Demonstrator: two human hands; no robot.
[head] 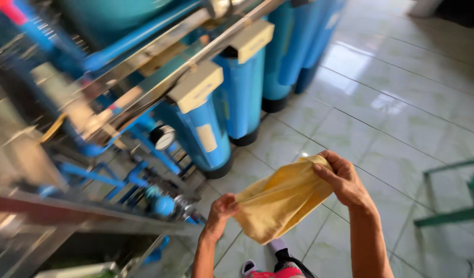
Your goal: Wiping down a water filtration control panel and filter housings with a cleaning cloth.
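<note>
Above a pale green tiled floor [401, 103], in front of the person: one yellow cloth [281, 201], soft and creased, held stretched between both hands and hanging in a loose fold below them.

Left hand [221, 210]: fingers curled shut, pinching the cloth's lower left corner; forearm rises from the bottom edge of the view.

Right hand [342, 177]: fingers and thumb pressed together on the cloth's upper right edge, held higher than the left hand.

Under the cloth: part of a shoe [252, 268] with pink and dark trim, standing on the tiles.

To the left: a row of upright blue tanks [242, 95] with black bases, each topped by a cream-coloured box [196, 85]. Blue pipes [139, 33] and a metal frame [160, 85] run across them, blurred. A round white gauge [163, 137] sits low beside the nearest tank.

At the right edge: part of a green frame [453, 216], standing well apart from the hands.
</note>
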